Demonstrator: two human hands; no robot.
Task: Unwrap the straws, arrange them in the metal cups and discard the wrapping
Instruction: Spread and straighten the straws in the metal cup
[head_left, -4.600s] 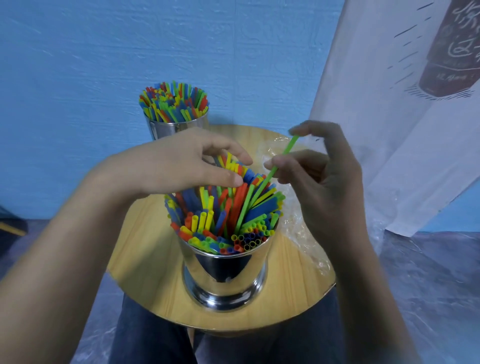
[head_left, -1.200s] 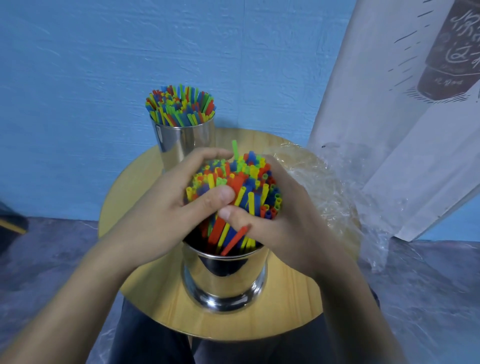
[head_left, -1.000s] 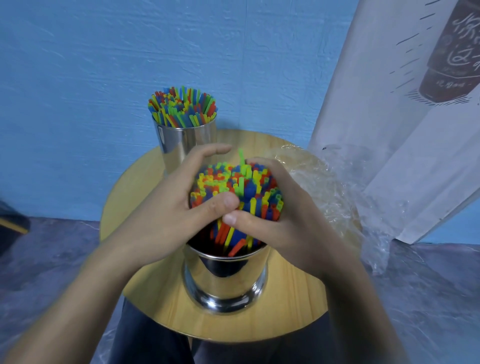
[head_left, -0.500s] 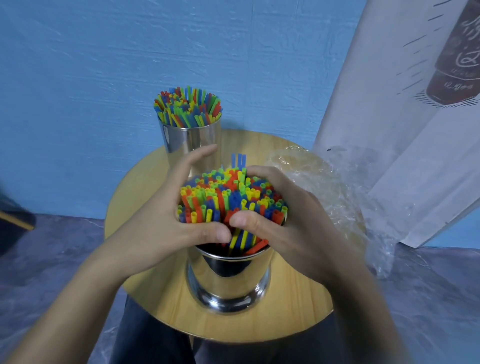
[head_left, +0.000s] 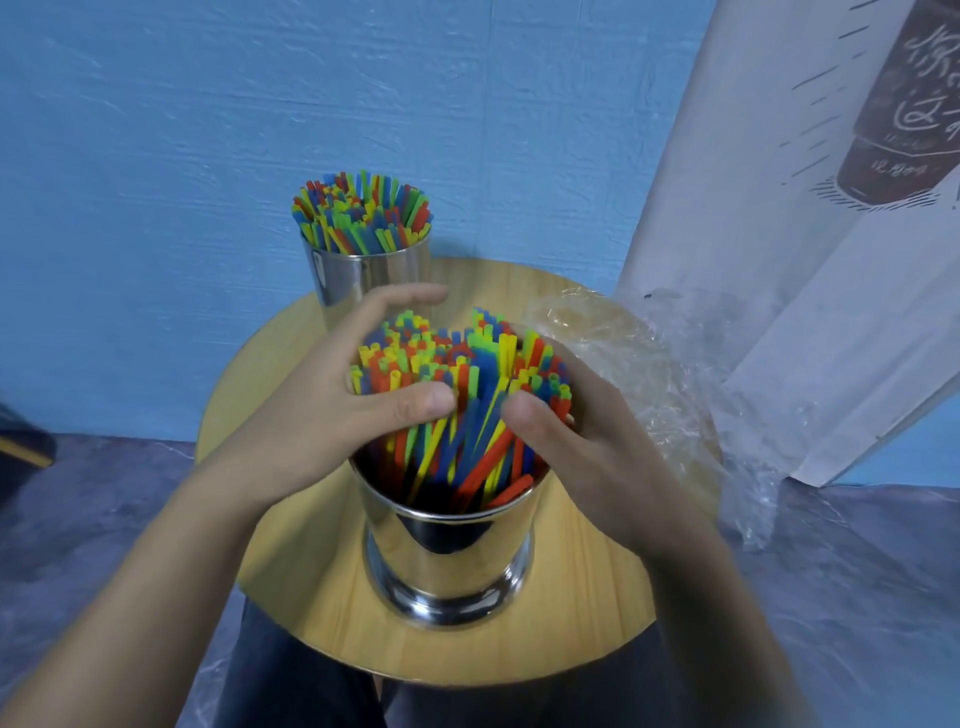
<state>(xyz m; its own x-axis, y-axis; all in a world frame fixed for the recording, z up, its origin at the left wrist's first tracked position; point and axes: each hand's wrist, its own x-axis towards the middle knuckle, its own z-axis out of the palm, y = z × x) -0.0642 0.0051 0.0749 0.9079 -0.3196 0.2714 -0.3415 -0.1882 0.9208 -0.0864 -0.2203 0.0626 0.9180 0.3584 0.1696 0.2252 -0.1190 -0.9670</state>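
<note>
A shiny metal cup (head_left: 447, 561) stands near the front of the round wooden table (head_left: 311, 597), holding a bundle of coloured straws (head_left: 457, 374). My left hand (head_left: 322, 421) wraps the bundle from the left, thumb across its front. My right hand (head_left: 587, 447) wraps it from the right, thumb pressed on the straws. A second metal cup (head_left: 363, 275), filled with straws (head_left: 363, 213), stands behind it. Crumpled clear plastic wrapping (head_left: 623, 358) lies on the table's right side and hangs over the edge.
A blue wall rises right behind the table. A white printed sheet (head_left: 810, 234) hangs at the right, close to the wrapping. My lap in dark trousers (head_left: 311, 696) sits under the table's front edge. Grey floor lies on both sides.
Both hands still hold the bundle in the near cup. The straw tops have spread apart and stand less evenly than half a second ago, and my thumbs have moved slightly apart.
</note>
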